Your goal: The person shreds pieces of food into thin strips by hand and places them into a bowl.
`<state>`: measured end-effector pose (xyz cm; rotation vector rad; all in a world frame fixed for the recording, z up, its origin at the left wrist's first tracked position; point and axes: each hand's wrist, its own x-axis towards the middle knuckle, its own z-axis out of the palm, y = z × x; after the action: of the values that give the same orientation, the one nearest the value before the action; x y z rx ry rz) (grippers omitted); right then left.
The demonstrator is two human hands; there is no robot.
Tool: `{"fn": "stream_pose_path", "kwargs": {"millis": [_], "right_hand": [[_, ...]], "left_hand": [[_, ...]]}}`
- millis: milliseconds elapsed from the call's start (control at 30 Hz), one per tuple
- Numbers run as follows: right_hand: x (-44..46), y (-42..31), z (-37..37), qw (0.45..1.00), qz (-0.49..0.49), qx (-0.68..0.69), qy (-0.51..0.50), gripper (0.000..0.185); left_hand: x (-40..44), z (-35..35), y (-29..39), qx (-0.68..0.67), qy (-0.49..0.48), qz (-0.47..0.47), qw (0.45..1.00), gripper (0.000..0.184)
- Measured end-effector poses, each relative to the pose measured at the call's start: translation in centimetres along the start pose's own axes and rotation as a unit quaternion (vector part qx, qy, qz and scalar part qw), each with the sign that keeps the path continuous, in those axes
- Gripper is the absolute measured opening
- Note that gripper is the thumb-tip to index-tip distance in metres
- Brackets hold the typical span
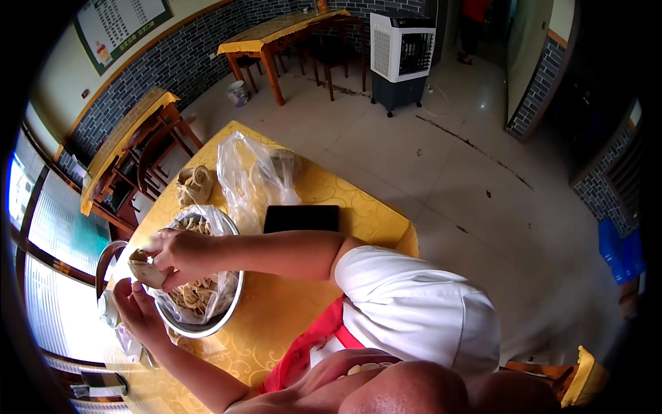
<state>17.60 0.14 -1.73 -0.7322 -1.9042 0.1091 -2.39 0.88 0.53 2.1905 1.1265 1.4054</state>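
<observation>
A metal basin (pixel 238 298), lined with a clear plastic bag, holds many thin tan strips (pixel 192 295) on the yellow-clothed table. My right hand (pixel 181 257) reaches over the basin's left side and grips a folded tan, pouch-like piece (pixel 146 270), whose exact kind I cannot make out. Just below that piece is my left hand (pixel 140 312), fingers stretched and apart, at the basin's lower left edge with nothing visibly in it. Behind the basin lies a crumpled tan bundle (pixel 194 185) of similar colour.
A clear plastic bag (pixel 249 176) and a black flat tablet-like object (pixel 301 219) lie on the table (pixel 276 324). Farther off are an air cooler (pixel 400 58), other yellow-clothed tables (pixel 276 31), a small bin (pixel 238 93), a blue crate (pixel 618 252) and a standing person (pixel 472 27).
</observation>
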Motion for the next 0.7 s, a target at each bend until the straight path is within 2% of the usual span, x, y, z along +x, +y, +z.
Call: {"fn": "stream_pose_path", "kwargs": {"millis": [100, 200, 267, 367, 467, 600, 700], "right_hand": [[0.0, -0.2, 0.2, 1.0, 0.003, -0.018, 0.014, 0.029], [-0.1, -0.8, -0.1, 0.998, -0.012, -0.061, 0.032, 0.028], [-0.1, -0.5, 0.4, 0.989, -0.043, -0.125, 0.073, 0.028], [0.0, -2.7, -1.1, 0.991, -0.042, -0.128, 0.024, 0.021], [-0.1, -1.7, 0.4, 0.981, -0.07, -0.168, 0.065, 0.018], [-0.5, -2.0, 0.2, 0.98, -0.056, -0.19, 0.009, 0.022], [-0.6, -2.1, 0.2, 0.986, -0.027, -0.163, -0.034, 0.029]], "left_hand": [[0.0, 0.5, 0.3, -0.087, -0.047, -0.035, 0.994, 0.037], [-0.5, 1.6, 2.1, -0.082, -0.014, -0.023, 0.996, 0.039], [-0.5, 1.6, 1.6, -0.093, -0.042, -0.036, 0.994, 0.042], [-0.5, 1.7, 0.8, -0.139, -0.079, -0.038, 0.986, 0.042], [-0.5, 2.4, 1.7, -0.154, -0.057, -0.055, 0.985, 0.047], [0.0, 2.5, -0.2, -0.223, -0.03, -0.128, 0.966, 0.04], [0.3, 2.4, -0.8, -0.252, -0.006, -0.128, 0.959, 0.037]]}}
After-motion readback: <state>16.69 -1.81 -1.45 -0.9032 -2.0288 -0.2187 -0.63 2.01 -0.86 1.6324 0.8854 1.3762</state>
